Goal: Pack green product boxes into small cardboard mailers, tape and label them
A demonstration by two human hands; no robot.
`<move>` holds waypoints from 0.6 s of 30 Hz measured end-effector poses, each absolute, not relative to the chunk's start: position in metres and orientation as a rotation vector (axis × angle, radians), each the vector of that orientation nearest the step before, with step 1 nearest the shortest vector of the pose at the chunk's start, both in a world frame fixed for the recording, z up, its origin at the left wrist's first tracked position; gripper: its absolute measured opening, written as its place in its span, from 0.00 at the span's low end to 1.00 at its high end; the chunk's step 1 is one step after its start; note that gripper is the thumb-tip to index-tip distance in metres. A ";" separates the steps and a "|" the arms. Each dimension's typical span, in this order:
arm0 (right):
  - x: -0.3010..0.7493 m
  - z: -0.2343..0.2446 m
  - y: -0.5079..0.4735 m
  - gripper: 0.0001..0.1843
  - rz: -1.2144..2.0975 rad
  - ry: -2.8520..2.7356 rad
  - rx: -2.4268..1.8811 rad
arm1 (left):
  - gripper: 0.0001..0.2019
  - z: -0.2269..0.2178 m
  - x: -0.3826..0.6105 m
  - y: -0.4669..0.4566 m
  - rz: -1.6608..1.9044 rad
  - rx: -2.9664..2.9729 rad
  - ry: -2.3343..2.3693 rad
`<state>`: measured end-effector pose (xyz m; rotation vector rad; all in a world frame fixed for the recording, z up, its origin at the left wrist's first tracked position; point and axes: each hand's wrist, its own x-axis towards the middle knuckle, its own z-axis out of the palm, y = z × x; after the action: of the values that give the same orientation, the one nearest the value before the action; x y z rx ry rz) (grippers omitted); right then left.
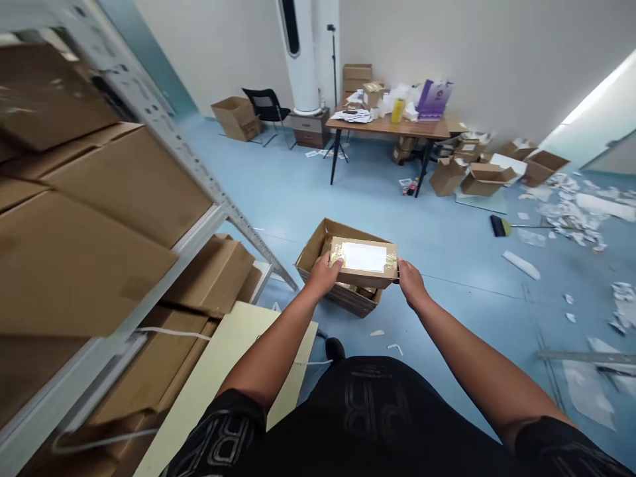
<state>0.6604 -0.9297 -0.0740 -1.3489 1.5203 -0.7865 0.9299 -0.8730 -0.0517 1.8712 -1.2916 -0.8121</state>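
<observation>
Between my two hands is a small brown cardboard box (360,279) with a white label (365,257) on top and shiny tape at both ends. My left hand (322,275) grips its left end, the thumb lying on the top near the label. At the opposite end my right hand (411,281) is closed around the side. Below the held box stands a larger open carton (312,250) on the blue floor. Parts of other brown packages show inside it; the held box hides most of the rest.
Metal shelving (199,238) stacked with cardboard boxes (124,185) rises close on my left, a pale yellow board (238,351) beside it. Ahead stands a cluttered wooden table (382,126) near a black chair (265,106). Open cartons (487,179), a broom (501,225) and scattered paper (561,205) lie right.
</observation>
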 end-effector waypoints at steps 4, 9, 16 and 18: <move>0.675 -0.071 -0.962 0.31 -0.725 1.700 -1.434 | 0.27 -0.074 0.957 -0.934 -0.958 1.875 -1.275; 0.676 -0.091 -0.972 0.28 -0.553 1.704 -1.403 | 0.22 -0.102 0.980 -0.948 -1.090 1.760 -1.167; 0.650 -0.130 -0.976 0.25 -0.403 1.604 -1.230 | 0.21 -0.123 0.982 -0.888 -1.088 1.828 -0.956; 0.646 -0.139 -0.983 0.24 -0.372 1.529 -1.250 | 0.21 -0.122 0.971 -0.864 -1.043 1.888 -0.895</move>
<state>0.6456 -0.9832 -0.1386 -1.2505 1.5293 -0.3715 0.9711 -0.8636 -0.1221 1.8880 -0.8947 -1.0425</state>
